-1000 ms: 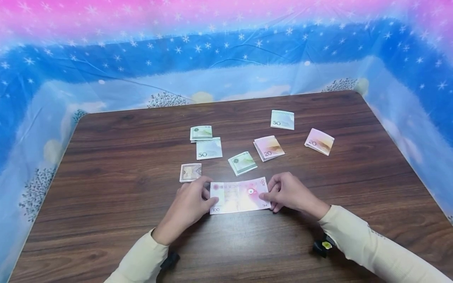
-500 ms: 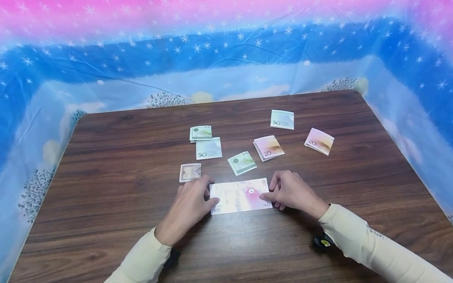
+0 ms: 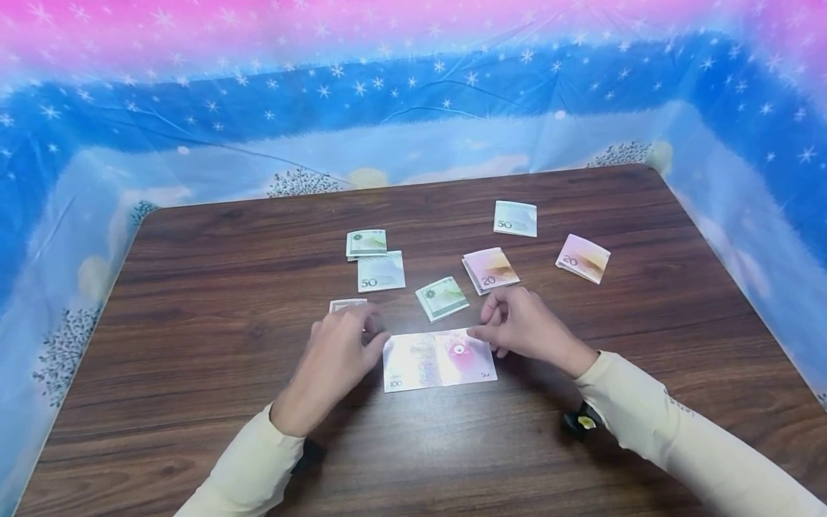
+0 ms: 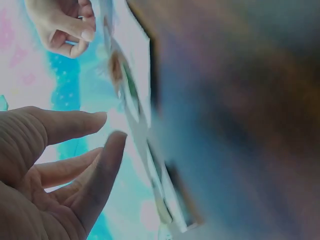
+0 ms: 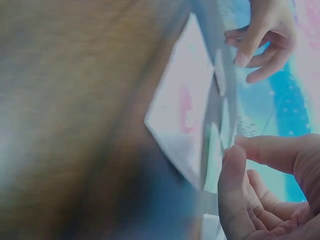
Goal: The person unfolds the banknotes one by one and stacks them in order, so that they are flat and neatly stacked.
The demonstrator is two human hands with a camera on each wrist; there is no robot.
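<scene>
A pink 100 banknote (image 3: 429, 366) lies unfolded on the table, a crease down its middle and bright glare over its left half. My left hand (image 3: 336, 355) hovers at its upper left corner, covering part of a folded brown banknote (image 3: 349, 305). In the left wrist view the thumb and index finger of this left hand (image 4: 65, 165) stand apart with nothing between them. My right hand (image 3: 530, 330) is at the upper right corner, its thumb overlapping the note's edge. In the right wrist view, the right hand (image 5: 265, 185) has thumb and index tips close together, other fingers loosely bent.
Behind the unfolded note lie a folded green note (image 3: 442, 299) and a folded 20 note (image 3: 491, 270). Another 20 note (image 3: 583, 258) and a 50 note (image 3: 515, 218) lie farther right. At left, a green note (image 3: 366, 243) overlaps another 50 note (image 3: 381, 271).
Both hands have let go of the 100 note's ends and moved up toward its far corners. The note stays in nearly the same place, now flat. The left hand covers more of the brown note.
</scene>
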